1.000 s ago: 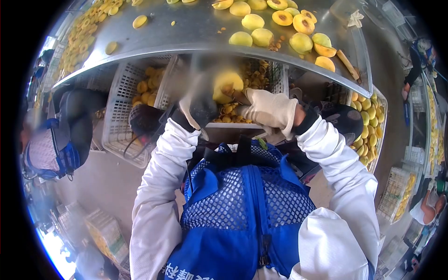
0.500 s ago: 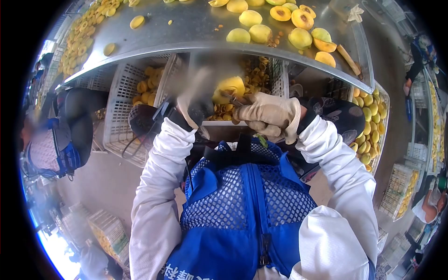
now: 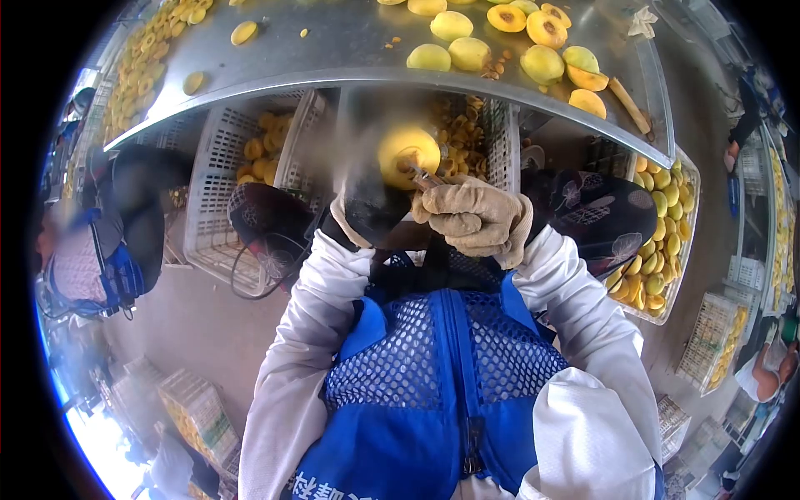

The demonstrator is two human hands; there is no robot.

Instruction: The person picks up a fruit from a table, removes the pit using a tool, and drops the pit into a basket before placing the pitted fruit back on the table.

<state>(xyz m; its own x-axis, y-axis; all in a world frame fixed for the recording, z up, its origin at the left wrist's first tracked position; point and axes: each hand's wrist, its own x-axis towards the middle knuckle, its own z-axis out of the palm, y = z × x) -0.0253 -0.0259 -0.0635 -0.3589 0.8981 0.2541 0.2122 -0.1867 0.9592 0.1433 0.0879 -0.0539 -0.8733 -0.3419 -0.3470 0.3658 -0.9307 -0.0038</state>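
My left hand [image 3: 364,187], smeared by a blurry patch on the lens, holds up a yellow peach half [image 3: 392,154] with its cut face and brown pit hollow towards me. In its fabric glove, my right hand [image 3: 479,215] is closed around a small pitting tool [image 3: 425,177]. The tool's metal tip is at the middle of the peach half. Below both hands, a white crate [image 3: 502,146] contains peach scraps and pits.
Whole and halved peaches [image 3: 469,54] lie on the metal table [image 3: 325,50], near a wooden stick [image 3: 629,104]. Crates of peach halves stand at left [image 3: 212,183] and right [image 3: 667,225]. Another person [image 3: 100,250] sits at left.
The peach half has turned so its cut face shows, and the tool tip has come to its middle. My right hand has shifted slightly left; both forearms are closer together.
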